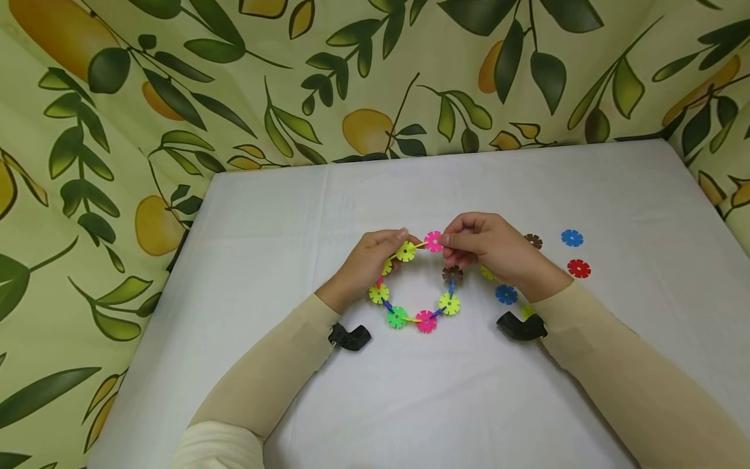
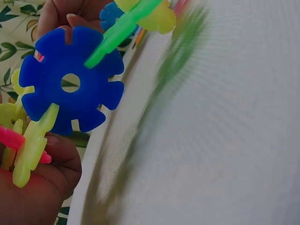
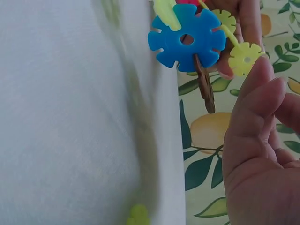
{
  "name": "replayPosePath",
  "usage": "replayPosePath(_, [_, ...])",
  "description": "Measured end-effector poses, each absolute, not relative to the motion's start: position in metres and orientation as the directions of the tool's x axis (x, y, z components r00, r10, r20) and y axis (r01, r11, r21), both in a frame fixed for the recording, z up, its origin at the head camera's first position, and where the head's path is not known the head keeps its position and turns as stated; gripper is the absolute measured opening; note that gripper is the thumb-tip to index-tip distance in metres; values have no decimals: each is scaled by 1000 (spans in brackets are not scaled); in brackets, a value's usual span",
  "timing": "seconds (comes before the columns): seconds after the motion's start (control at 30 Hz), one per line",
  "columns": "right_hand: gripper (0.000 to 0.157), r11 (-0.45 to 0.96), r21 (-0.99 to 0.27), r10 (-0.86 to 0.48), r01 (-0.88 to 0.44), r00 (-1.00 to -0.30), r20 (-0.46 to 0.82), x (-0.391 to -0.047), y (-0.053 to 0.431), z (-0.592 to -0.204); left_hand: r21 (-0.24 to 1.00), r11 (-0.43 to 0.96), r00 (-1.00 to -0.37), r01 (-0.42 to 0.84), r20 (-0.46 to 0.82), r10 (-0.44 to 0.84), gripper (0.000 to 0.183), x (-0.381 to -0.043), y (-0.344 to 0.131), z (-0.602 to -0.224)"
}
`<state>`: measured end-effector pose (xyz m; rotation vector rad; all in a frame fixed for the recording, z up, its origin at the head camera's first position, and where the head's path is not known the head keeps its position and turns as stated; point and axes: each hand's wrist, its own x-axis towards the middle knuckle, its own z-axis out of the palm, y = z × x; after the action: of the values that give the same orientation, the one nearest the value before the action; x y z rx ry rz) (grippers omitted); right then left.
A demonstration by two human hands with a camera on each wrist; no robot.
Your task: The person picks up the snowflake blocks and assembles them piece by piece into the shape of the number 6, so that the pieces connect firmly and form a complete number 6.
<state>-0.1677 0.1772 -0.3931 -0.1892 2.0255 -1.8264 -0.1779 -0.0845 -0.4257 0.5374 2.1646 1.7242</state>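
Observation:
A chain of slotted plastic discs, pink, yellow, green, blue and brown, forms a ring between both hands in the head view. My left hand (image 1: 363, 264) grips the ring's upper left side, near a yellow disc (image 1: 405, 251). Thumb and fingers of my right hand (image 1: 495, 244) pinch a pink disc (image 1: 433, 241) at the top. Below the right fingers hangs a brown disc (image 1: 452, 274). A green disc (image 1: 397, 317) is at the bottom. The left wrist view shows a blue disc (image 2: 70, 103) close up; in the right wrist view the right fingers hide the pink disc.
Loose discs lie right of the ring on the white-covered table (image 1: 281, 215): blue (image 1: 572, 238), red (image 1: 579, 268), another blue (image 1: 506, 294), and brown and yellow ones partly behind the right arm. A leaf-patterned cloth (image 1: 363, 85) hangs behind the table.

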Motion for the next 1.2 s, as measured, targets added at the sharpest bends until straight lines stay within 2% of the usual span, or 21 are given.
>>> replayPosePath(0.4, [20,123,-976,-383,180,-899,-214,-169,178,-393,985,149,-877,88,6,480,47,-178,-85,-425])
replayPosePath(0.6, [19,120,-978,-379,173,-902,-206,-171,179,-394,987,138,-881,86,10,474,40,-178,-85,-426])
replayPosePath(0.8, [24,325,-935,-278,140,-931,-236,-177,194,-394,997,79,-901,22,-14,433,25,-178,-83,-426])
replayPosePath(1.03, [23,673,-737,-149,55,-967,-208,-186,215,-406,997,70,-909,-25,-52,415,21,-179,-82,-427])
replayPosePath(1.1, [25,718,-695,-143,36,-970,-198,-187,215,-407,997,82,-905,-13,-47,422,20,-179,-82,-427])
replayPosePath(1.2, [27,729,-683,-182,-54,-976,-116,-184,207,-405,995,99,-901,12,-33,433,18,-178,-83,-427])
